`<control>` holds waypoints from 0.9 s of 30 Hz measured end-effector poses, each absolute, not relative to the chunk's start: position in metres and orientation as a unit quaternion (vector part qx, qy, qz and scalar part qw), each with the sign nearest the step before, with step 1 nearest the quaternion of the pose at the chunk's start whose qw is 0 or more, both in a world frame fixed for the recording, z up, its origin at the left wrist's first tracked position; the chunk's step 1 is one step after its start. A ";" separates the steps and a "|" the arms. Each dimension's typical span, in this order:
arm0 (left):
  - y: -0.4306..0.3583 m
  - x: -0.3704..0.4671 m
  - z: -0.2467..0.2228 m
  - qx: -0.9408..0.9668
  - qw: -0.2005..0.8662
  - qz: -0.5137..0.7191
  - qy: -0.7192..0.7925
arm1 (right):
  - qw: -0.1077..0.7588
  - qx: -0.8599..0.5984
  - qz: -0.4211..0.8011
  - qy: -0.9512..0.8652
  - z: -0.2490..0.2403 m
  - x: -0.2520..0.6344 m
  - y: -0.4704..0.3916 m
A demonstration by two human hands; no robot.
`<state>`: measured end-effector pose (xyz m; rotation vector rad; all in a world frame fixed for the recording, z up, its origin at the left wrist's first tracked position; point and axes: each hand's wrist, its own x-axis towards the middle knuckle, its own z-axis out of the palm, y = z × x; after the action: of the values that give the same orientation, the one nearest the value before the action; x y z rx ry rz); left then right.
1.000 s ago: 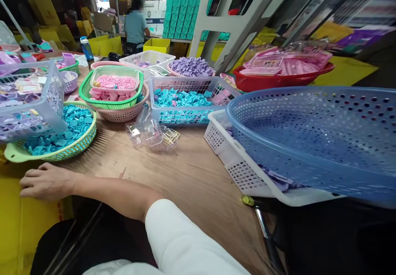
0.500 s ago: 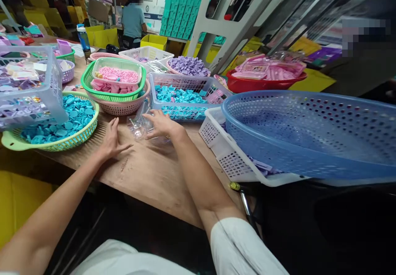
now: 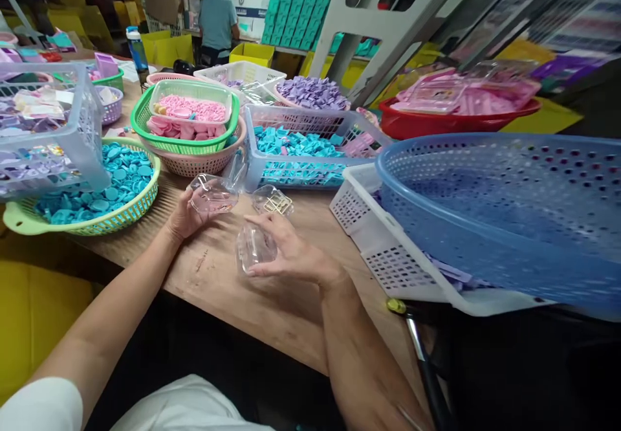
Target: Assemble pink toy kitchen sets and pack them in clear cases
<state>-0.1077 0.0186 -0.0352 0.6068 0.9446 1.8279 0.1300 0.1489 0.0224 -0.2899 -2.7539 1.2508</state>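
Note:
My left hand (image 3: 185,216) grips a clear plastic piece (image 3: 213,195) by its left side, above the wooden table (image 3: 228,288). Closer to the front edge, my right hand (image 3: 291,246) has its thumb and fingers around another clear plastic piece (image 3: 253,247). The two pieces are apart. Behind my right hand, a clear piece with a gold-coloured pattern (image 3: 277,203) lies on the table, in front of the bluish basket of turquoise parts (image 3: 295,172).
A yellow-green basket (image 3: 145,195) of turquoise discs stands left. A green basket (image 3: 138,120) with pink parts is behind. Right are a white crate (image 3: 398,269), a large blue basket (image 3: 485,217) and a hammer-like tool (image 3: 416,337). A person (image 3: 217,20) is in the background.
Both hands now hold clear plastic pieces. My right hand has come nearer to the front edge, and a gold-patterned piece now shows behind it. The view has shifted slightly.

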 end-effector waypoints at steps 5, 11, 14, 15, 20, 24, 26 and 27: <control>0.015 -0.107 -0.028 0.197 0.498 0.763 0.362 | 0.106 -0.151 0.481 -0.857 -0.014 0.111 0.149; 0.016 -0.109 -0.028 0.176 0.523 0.756 0.352 | 0.022 -0.118 0.513 -0.850 -0.035 0.114 0.157; 0.018 -0.110 -0.029 0.176 0.548 0.745 0.337 | 0.003 -0.106 0.468 -0.877 -0.034 0.117 0.159; 0.018 -0.110 -0.030 0.173 0.556 0.742 0.332 | 0.003 -0.101 0.457 -0.884 -0.034 0.118 0.158; 0.023 -0.111 -0.032 0.156 0.588 0.724 0.325 | 0.029 -0.067 0.441 -0.895 -0.030 0.117 0.157; 0.025 -0.111 -0.034 0.155 0.562 0.738 0.340 | 0.056 -0.066 0.449 -0.889 -0.030 0.114 0.157; 0.025 -0.110 -0.035 0.159 0.542 0.746 0.353 | 0.076 -0.076 0.444 -0.890 -0.032 0.112 0.157; 0.025 -0.110 -0.036 0.162 0.531 0.749 0.362 | 0.088 -0.085 0.438 -0.890 -0.034 0.111 0.156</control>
<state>-0.1095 0.0254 -0.0359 0.3863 0.8629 1.7875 0.1108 0.1564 -0.0339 -0.2535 -2.6500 1.3047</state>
